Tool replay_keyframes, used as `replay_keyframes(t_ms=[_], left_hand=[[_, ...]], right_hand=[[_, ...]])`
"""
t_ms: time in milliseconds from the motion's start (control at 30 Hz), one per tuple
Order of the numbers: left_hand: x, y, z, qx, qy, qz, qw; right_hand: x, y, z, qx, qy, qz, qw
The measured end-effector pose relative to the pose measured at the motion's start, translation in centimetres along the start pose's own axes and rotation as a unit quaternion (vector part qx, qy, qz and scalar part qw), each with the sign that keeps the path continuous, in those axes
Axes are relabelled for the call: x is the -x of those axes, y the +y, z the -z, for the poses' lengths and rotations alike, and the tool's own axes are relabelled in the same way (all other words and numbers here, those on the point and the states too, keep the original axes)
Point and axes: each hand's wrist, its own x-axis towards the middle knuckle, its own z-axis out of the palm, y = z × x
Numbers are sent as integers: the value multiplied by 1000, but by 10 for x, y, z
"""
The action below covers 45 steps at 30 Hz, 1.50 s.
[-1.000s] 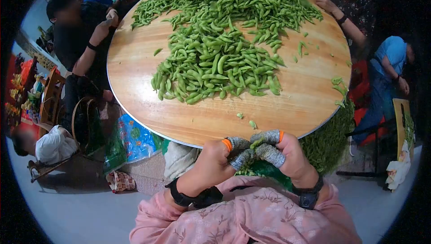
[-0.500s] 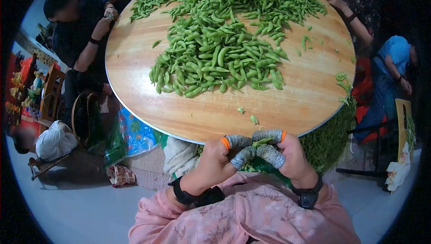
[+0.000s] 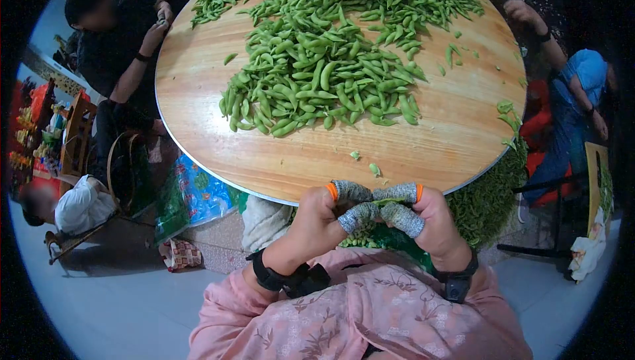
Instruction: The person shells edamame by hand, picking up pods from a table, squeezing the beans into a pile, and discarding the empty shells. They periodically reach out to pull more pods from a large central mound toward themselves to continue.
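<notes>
My left hand point(image 3: 323, 221) and my right hand point(image 3: 428, 222) meet just off the near edge of the round wooden table point(image 3: 291, 168). Grey knitted covers wrap the thumbs and forefingers. Both hands are closed in a pinch on one green edamame pod point(image 3: 390, 202), mostly hidden by the fingertips. Beneath them, pale green beans point(image 3: 359, 241) show in part above my lap. A large heap of edamame pods point(image 3: 317, 82) spreads over the table's middle and far side. Two small green scraps point(image 3: 375, 170) lie near the front edge.
A person point(image 3: 106, 42) sits at the left, another person point(image 3: 529, 16) at the far right, both with hands at the table. Green plant waste point(image 3: 493, 201) piles below the right edge. A blue-green plastic bag point(image 3: 198, 188) and whitish cloth point(image 3: 264, 222) are at lower left.
My hands have risen slightly, and the pod shows less between the fingertips. The hand of the person at far right has moved away from the table edge.
</notes>
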Motion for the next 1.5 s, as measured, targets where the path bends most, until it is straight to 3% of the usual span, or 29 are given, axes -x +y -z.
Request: replay_keyframes(t_ms=[67, 267, 400, 500, 567, 667, 1067, 1167, 1233, 1267, 1333, 1500], left_hand=[[-4, 3, 3, -44, -53, -39, 997], [-6, -2, 4, -97, -69, -66, 991], [-4, -1, 6, -66, -99, -12, 993], [-5, -2, 4, -36, -63, 3, 997], [-4, -3, 5, -30, -28, 86, 995], [-6, 1, 3, 7, -21, 128, 991], [-14, 1, -13, 83, 20, 109, 990], [-17, 4, -14, 58, -2, 129, 990], [-21, 4, -10, 106, -53, 109, 987], [-23, 3, -9, 155, -100, 87, 979], [-22, 1, -10, 146, -101, 69, 982], [-23, -9, -7, 128, -120, 28, 984]], right_hand=[[0, -1, 5, -2, -20, -15, 1000], [-1, -3, 9, 7, -47, -50, 998], [-3, 1, 5, 7, -38, -31, 999], [-3, 13, 4, 10, -10, -15, 1000], [-5, 13, 0, 28, 5, 1, 1000], [-5, 4, -9, 91, 49, 62, 993], [-6, 0, -3, 232, 53, 131, 962], [-6, 5, 1, 159, 82, 137, 974], [-4, 0, 8, -21, 46, 32, 998], [-4, 0, 12, -21, 49, 34, 998], [-4, 2, 17, -129, 33, -38, 990], [-3, 5, 16, -200, 4, -39, 979]])
